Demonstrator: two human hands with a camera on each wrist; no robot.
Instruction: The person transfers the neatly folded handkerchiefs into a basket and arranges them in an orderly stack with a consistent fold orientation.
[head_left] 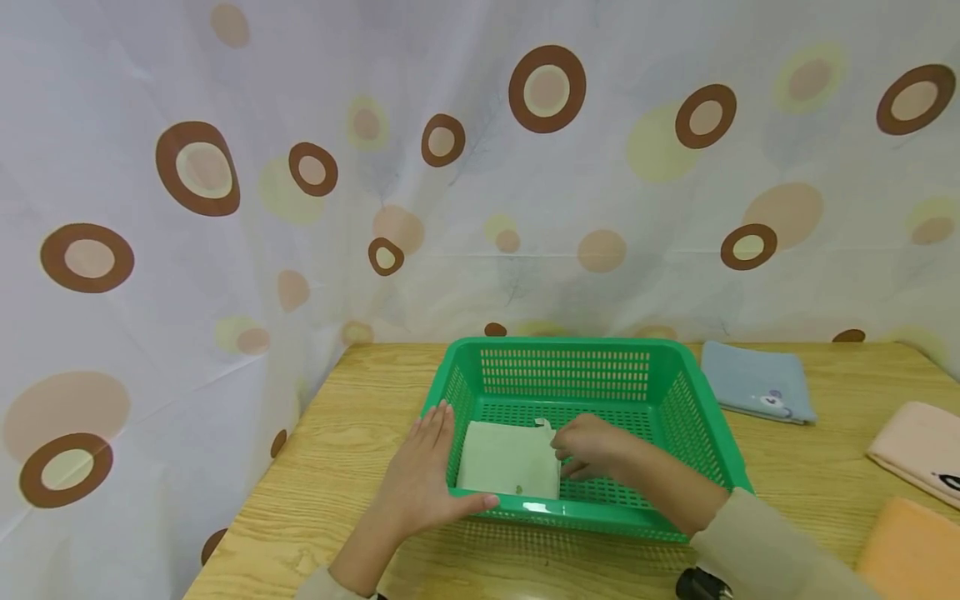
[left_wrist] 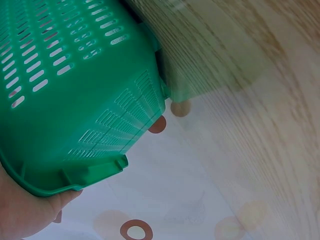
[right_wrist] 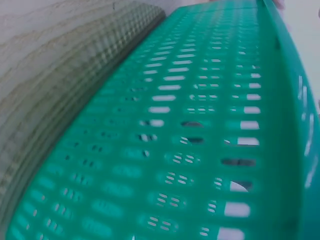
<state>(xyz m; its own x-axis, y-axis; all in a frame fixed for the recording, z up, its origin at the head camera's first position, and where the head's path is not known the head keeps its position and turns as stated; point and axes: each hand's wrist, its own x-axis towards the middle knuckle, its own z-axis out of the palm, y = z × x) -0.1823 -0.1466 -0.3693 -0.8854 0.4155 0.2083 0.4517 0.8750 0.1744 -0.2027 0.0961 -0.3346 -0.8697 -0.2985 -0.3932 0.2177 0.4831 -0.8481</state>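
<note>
Folded pale-green square cloth [head_left: 504, 460] lies just left of the right hand [head_left: 597, 450], fingers curled, grip unclear; left hand [head_left: 422, 483], fingers straight.

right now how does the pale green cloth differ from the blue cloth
Place: the pale green cloth lies inside the green basket, toward its left end; the blue cloth lies on the table, right of the basket.
Print: the blue cloth bears a white animal print; the pale green cloth shows only a small mark.
Handling: the right hand is at the pale green cloth's right edge; no hand is near the blue cloth.
Shared: both lie flat.
</note>
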